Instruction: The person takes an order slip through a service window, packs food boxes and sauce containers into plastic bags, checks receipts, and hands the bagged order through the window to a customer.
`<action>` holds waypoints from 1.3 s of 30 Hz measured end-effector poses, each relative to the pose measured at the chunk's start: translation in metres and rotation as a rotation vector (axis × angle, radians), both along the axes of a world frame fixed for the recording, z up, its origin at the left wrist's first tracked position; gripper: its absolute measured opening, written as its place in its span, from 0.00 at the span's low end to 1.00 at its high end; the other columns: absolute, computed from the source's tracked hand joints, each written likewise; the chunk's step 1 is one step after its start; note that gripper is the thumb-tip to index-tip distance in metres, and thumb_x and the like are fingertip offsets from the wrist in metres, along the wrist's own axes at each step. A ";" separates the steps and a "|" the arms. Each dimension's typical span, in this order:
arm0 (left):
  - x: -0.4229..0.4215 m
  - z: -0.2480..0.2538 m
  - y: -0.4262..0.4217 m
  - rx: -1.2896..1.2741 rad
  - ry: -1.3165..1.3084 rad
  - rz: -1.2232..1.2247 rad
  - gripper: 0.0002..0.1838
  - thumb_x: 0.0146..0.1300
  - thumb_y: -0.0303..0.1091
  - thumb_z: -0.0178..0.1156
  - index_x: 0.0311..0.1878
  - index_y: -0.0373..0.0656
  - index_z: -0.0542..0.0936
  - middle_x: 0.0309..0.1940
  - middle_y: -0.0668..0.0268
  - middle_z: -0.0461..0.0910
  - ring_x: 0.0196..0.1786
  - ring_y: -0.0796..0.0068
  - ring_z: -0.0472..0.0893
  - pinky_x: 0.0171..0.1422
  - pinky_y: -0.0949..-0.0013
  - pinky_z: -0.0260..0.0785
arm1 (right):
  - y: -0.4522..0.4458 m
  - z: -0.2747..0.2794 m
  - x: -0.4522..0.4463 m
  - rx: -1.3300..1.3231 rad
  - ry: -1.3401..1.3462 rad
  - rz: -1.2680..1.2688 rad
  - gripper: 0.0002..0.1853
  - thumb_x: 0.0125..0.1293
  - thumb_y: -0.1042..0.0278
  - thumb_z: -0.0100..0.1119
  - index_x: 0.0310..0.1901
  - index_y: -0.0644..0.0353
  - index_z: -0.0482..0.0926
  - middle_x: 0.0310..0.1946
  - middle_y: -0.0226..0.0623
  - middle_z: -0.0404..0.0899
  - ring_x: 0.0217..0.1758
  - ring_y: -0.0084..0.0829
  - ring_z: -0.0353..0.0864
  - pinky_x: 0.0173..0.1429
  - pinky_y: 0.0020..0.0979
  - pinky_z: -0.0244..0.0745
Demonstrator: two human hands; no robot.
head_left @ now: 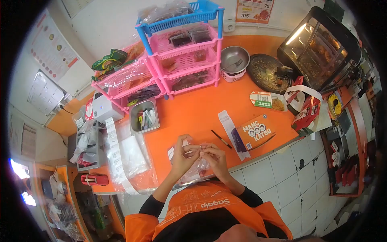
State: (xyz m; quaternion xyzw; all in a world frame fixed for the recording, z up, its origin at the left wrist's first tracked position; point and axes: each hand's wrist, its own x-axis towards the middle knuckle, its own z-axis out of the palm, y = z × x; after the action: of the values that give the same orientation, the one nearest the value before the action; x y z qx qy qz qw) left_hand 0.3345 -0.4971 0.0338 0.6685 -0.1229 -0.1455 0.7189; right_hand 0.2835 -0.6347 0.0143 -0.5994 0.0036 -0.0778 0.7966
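Note:
Both hands meet over the front edge of the orange table. My left hand point(184, 156) is closed in a pinch at the gathered top of a clear plastic bag point(192, 172). My right hand point(213, 159) pinches the same gathered plastic, its fingertips almost touching those of the left. What lies inside the bag is hard to make out; a white label patch shows at its left side. Just right of my hands lies a dark pen-like stick point(221, 139). Beyond it are a printed receipt point(230, 131) and an orange MANG KATSU box point(255, 131).
Pink and blue shelf racks point(187, 52) stand at the back. A metal tray of markers point(144, 117), a receipt printer point(107, 108) and clear plastic bags point(135, 157) lie left. On the right are a dark pan point(268, 72), a food carton point(264, 99), a paper bag point(308, 115) and a lit display warmer point(318, 48).

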 end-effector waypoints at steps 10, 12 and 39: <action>-0.004 -0.023 0.016 0.321 -0.549 -0.072 0.22 0.58 0.16 0.59 0.52 0.42 0.63 0.39 0.56 0.80 0.42 0.67 0.83 0.45 0.69 0.77 | 0.001 -0.007 -0.004 -0.059 -0.017 -0.052 0.04 0.63 0.76 0.59 0.35 0.69 0.77 0.38 0.32 0.71 0.43 0.20 0.74 0.46 0.21 0.70; -0.004 -0.017 0.015 0.392 -0.838 -0.076 0.17 0.56 0.23 0.64 0.47 0.38 0.70 0.41 0.55 0.81 0.44 0.57 0.82 0.44 0.66 0.76 | 0.006 -0.009 -0.008 -0.116 -0.022 -0.115 0.04 0.63 0.76 0.59 0.35 0.69 0.77 0.36 0.31 0.71 0.40 0.19 0.75 0.45 0.20 0.69; -0.027 0.003 -0.018 0.518 -0.705 0.023 0.08 0.62 0.30 0.59 0.42 0.37 0.77 0.37 0.56 0.78 0.43 0.57 0.79 0.46 0.65 0.69 | -0.058 0.058 0.009 -0.604 -0.408 -0.032 0.02 0.58 0.82 0.57 0.31 0.67 0.73 0.30 0.39 0.77 0.29 0.25 0.76 0.32 0.25 0.71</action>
State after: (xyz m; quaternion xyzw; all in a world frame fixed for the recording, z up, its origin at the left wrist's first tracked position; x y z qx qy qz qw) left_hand 0.3070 -0.5155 0.0364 0.8368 -0.3127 0.0735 0.4434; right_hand 0.2929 -0.6923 0.0725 -0.7797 -0.1692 -0.2058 0.5666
